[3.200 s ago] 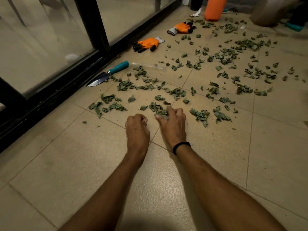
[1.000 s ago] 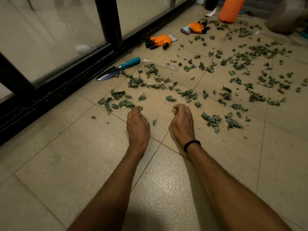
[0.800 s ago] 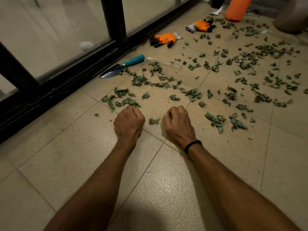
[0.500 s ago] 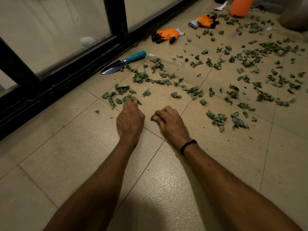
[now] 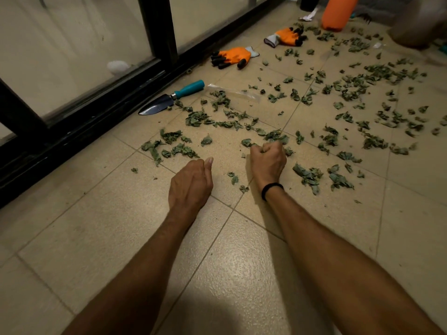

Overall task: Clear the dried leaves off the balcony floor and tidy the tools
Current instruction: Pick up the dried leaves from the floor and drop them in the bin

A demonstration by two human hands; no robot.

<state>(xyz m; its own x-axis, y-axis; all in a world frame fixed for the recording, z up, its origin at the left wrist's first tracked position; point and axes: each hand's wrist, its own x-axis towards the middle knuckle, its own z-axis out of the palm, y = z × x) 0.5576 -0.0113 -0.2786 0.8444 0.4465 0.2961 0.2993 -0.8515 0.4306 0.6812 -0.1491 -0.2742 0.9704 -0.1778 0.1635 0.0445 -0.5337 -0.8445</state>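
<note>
Dried green leaves [image 5: 348, 85] lie scattered across the beige tiled floor [image 5: 101, 228], with thicker clumps ahead of me [image 5: 197, 120]. My right hand [image 5: 267, 162], with a black band at the wrist, grips a bunch of leaves in its curled fingers. My left hand [image 5: 191, 182] is a closed fist low over the tile, thumb along the forefinger; what it holds is hidden under the fingers. A trowel [image 5: 169, 99] with a teal handle lies by the black door frame. Two orange gloves [image 5: 232, 57] [image 5: 286, 37] lie farther back.
A glass door with a black frame [image 5: 79, 126] runs along the left. A clear plastic bag [image 5: 233, 91] lies flat beside the trowel handle. An orange container [image 5: 336, 12] and a brown pot [image 5: 420, 22] stand at the far end. Small leaf bits [image 5: 233, 177] lie between my hands.
My right hand has reached forward and closed on a fresh clump of leaves. My left hand has pulled back from the leaf pile to its left, and the view has shifted slightly.
</note>
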